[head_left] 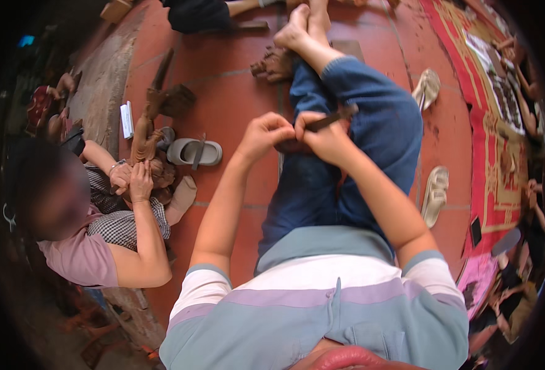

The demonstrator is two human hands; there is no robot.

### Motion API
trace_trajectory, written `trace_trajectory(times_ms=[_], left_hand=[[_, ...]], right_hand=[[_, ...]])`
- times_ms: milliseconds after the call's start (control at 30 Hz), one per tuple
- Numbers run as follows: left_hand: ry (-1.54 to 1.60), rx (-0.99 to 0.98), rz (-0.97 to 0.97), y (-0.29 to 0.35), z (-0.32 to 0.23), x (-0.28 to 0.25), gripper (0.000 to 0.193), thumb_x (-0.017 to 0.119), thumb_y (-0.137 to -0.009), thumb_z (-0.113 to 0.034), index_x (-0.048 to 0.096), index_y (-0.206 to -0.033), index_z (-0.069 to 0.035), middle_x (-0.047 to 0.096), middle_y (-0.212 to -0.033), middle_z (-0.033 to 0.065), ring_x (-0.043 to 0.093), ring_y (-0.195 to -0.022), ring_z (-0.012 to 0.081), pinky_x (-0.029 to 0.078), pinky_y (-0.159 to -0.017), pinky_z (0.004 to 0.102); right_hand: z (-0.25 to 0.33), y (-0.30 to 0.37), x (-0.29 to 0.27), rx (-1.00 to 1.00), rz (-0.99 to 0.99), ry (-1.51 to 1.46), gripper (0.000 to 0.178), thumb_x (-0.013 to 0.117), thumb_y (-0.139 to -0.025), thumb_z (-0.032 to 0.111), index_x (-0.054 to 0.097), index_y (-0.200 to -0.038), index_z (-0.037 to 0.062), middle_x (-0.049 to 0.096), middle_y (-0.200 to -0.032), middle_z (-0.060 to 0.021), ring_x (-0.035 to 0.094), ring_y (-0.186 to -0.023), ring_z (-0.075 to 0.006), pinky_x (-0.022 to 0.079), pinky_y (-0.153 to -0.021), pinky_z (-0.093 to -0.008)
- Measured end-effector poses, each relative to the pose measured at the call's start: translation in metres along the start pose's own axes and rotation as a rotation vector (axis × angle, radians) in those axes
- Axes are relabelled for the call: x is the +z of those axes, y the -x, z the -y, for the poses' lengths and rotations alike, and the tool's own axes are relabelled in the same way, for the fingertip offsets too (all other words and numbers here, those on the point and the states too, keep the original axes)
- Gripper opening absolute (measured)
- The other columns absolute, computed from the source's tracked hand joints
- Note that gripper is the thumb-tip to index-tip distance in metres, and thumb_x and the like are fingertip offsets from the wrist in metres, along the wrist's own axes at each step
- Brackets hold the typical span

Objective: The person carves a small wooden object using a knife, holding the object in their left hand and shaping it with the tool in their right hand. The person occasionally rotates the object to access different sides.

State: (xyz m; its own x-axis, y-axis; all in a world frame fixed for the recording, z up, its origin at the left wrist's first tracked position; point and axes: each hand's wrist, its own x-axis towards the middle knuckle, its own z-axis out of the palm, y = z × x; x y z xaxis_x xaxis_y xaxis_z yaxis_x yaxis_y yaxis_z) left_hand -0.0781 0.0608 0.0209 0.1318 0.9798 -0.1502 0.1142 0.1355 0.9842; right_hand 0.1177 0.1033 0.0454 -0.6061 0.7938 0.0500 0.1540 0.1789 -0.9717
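Note:
My left hand (264, 137) is closed in a pinch over my lap, its fingertips meeting those of my right hand. Whatever it pinches is hidden or too small to name. My right hand (329, 140) is closed too, with a dark, narrow, stick-like piece (333, 118) lying through its grip and sticking out to the right. A reddish-brown piece (292, 147) shows just under the fingers, mostly covered; I cannot tell its kind or which hand holds it. Both hands are above my blue jeans (374, 111).
At left, another person (78, 253) holds a brown carved wooden figure (143, 140). A grey clog (194, 152) lies on the red tiles (238, 98). Brown carved wood (273, 65) lies by my feet. Beige shoes (435, 196) and a red patterned mat (493, 154) are at right.

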Motion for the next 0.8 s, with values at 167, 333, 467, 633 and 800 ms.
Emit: trace_trajectory(times_ms=[167,333,467,633,800], left_hand=[[0.164,-0.060,-0.044,-0.001,-0.008,-0.001,0.020,0.066,-0.091,-0.015,0.064,-0.106,-0.002,0.068,-0.099,0.0063,0.063,-0.086,0.0111,0.051,-0.077,0.0243],[0.316,-0.084,-0.232,0.026,-0.001,0.001,0.035,0.065,-0.092,-0.016,0.057,-0.122,-0.002,0.062,-0.117,0.0120,0.060,-0.108,0.0170,0.049,-0.094,0.0302],[0.113,-0.008,-0.253,0.028,0.007,0.036,0.035,0.068,-0.089,-0.016,0.059,-0.121,-0.003,0.063,-0.116,0.0084,0.058,-0.105,0.0132,0.047,-0.092,0.0282],[0.288,-0.137,-0.358,0.020,0.010,0.036,0.029,0.059,-0.096,-0.023,0.064,-0.112,0.001,0.066,-0.108,0.0087,0.061,-0.102,0.0133,0.050,-0.089,0.0272],[0.554,-0.160,-0.306,0.029,0.019,0.028,0.054,0.033,-0.104,-0.042,0.051,-0.130,0.002,0.059,-0.125,0.0139,0.059,-0.114,0.0215,0.049,-0.096,0.0345]], right_hand=[[0.010,-0.002,-0.015,0.056,0.037,-0.089,0.005,0.058,-0.082,0.001,0.059,-0.082,0.0050,0.057,-0.073,0.0014,0.053,-0.067,-0.0064,0.045,-0.060,-0.0227],[0.016,0.020,-0.046,0.286,-0.195,-0.501,0.013,0.058,-0.088,0.006,0.061,-0.100,0.0045,0.064,-0.086,-0.0051,0.066,-0.078,-0.0120,0.054,-0.065,-0.0235],[0.016,0.026,-0.051,0.277,-0.282,-0.546,0.014,0.060,-0.088,0.007,0.061,-0.102,0.0038,0.065,-0.091,-0.0062,0.066,-0.080,-0.0121,0.056,-0.069,-0.0244],[0.015,0.022,-0.037,0.207,-0.228,-0.567,0.012,0.060,-0.088,0.003,0.063,-0.100,0.0039,0.065,-0.088,-0.0038,0.065,-0.081,-0.0112,0.055,-0.068,-0.0246],[0.009,0.016,-0.009,0.057,-0.137,-0.281,0.012,0.058,-0.082,0.000,0.063,-0.093,0.0009,0.067,-0.083,-0.0064,0.065,-0.074,-0.0118,0.052,-0.065,-0.0261]])
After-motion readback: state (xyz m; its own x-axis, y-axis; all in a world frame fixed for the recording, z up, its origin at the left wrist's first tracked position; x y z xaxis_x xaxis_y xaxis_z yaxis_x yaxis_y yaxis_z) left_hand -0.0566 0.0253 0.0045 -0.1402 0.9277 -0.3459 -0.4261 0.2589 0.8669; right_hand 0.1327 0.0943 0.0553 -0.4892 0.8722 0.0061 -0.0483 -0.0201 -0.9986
